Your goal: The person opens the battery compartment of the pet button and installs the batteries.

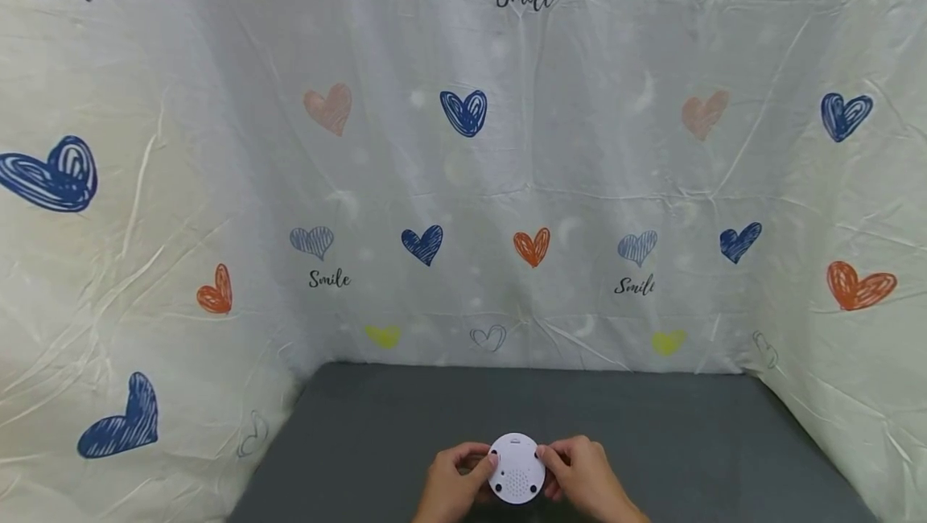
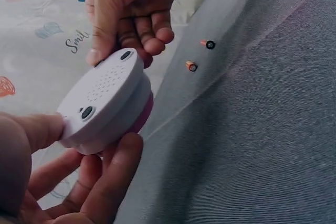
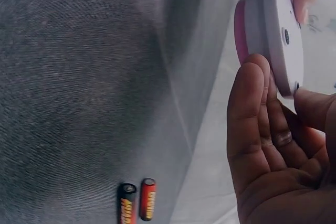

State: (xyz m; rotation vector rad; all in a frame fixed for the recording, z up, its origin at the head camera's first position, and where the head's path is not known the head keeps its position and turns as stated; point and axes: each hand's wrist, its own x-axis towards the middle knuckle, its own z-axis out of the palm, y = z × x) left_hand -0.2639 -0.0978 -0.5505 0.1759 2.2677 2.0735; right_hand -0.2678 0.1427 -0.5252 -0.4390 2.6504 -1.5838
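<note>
Between both hands is a round white device [image 1: 517, 468] with dark feet and a pattern of small holes on the face turned up in the head view. Its side, in the left wrist view, steps down to a pink rim [image 2: 143, 113]. My left hand [image 1: 451, 481] pinches the left edge, thumb on the white face and fingers behind. At the opposite edge my right hand [image 1: 588, 476] holds it the same way, thumb near a foot. Two batteries lie on the table, a black one [image 3: 127, 203] and a red one [image 3: 148, 199]; I cannot make them out in the head view.
A dark grey table [image 1: 405, 402] spreads beneath the hands. White cloth [image 1: 579, 153] printed with hearts and "Smile" hangs behind it and along both sides.
</note>
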